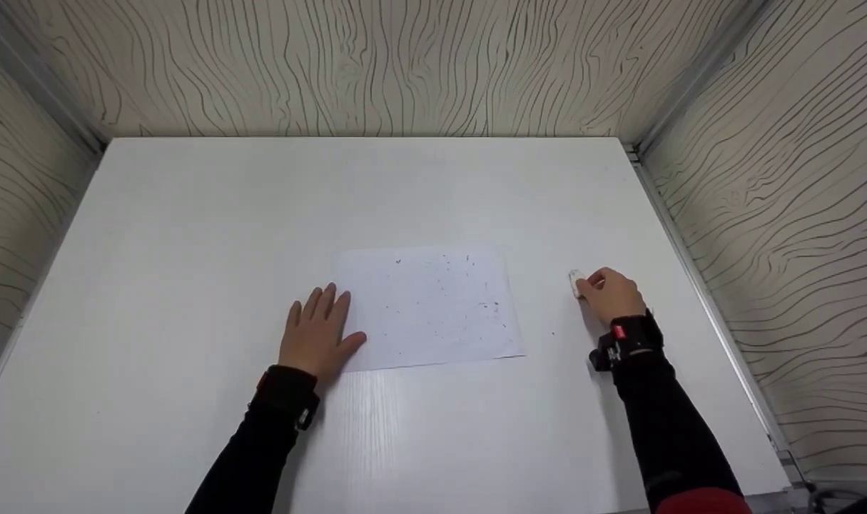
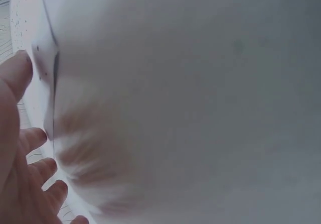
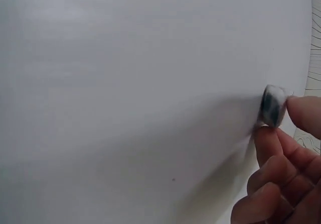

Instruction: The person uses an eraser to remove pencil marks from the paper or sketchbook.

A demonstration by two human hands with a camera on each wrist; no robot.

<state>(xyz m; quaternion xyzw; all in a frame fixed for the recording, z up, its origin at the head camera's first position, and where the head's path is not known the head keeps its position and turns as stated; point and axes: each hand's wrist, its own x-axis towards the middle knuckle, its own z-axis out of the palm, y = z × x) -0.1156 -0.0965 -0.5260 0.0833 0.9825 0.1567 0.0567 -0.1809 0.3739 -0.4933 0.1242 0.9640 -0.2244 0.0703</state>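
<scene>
A white sheet of paper (image 1: 426, 321) lies on the white table, scattered with small dark crumbs, mostly toward its right side. My left hand (image 1: 315, 339) is spread flat at the sheet's left edge, its thumb over the lower left part. In the left wrist view a corner of the paper (image 2: 46, 58) lifts slightly beside the thumb. Off to the right of the sheet, my right hand (image 1: 614, 296) pinches a small white eraser (image 1: 574, 283) between thumb and fingers. Dark smudges mark the end of the eraser (image 3: 273, 106) in the right wrist view.
The white table (image 1: 212, 207) reaches back to a wood-grain patterned wall (image 1: 362, 68), with similar panels on the left and right. A single dark crumb (image 1: 553, 333) lies on the tabletop between the paper and my right hand. Some cables (image 1: 843, 492) show at the lower right corner.
</scene>
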